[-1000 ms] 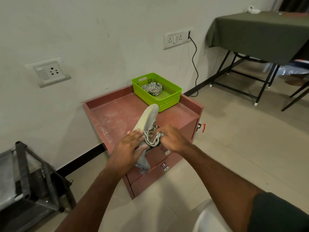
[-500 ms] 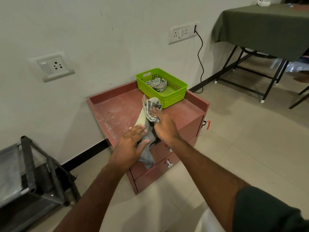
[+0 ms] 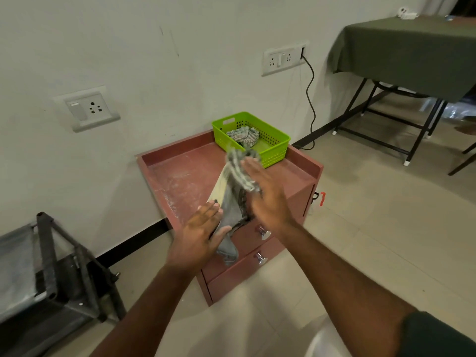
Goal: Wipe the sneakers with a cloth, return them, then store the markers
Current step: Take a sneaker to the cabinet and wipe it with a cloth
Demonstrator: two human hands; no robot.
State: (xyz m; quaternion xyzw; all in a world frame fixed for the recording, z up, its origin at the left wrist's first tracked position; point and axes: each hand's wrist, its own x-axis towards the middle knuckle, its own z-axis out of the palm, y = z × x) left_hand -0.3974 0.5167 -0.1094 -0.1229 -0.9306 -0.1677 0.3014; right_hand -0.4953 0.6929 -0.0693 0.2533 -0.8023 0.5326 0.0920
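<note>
My left hand (image 3: 199,235) grips the heel end of a grey sneaker (image 3: 228,215), held tilted with its pale sole (image 3: 219,188) facing left and its toe pointing up toward the wall. My right hand (image 3: 268,197) presses a striped grey cloth (image 3: 240,167) flat against the sneaker's upper side near the toe. Both are held above the front of a small red-brown cabinet (image 3: 180,176). No markers are visible.
A green plastic basket (image 3: 273,150) with another striped cloth (image 3: 243,135) stands at the cabinet's back right corner. Two drawers with metal knobs (image 3: 262,233) face me. A dark metal rack (image 3: 59,266) is at lower left; a cloth-covered folding table (image 3: 407,50) stands at right.
My right hand has slid the cloth up the sneaker from its middle toward the toe. My left hand keeps its hold on the heel end.
</note>
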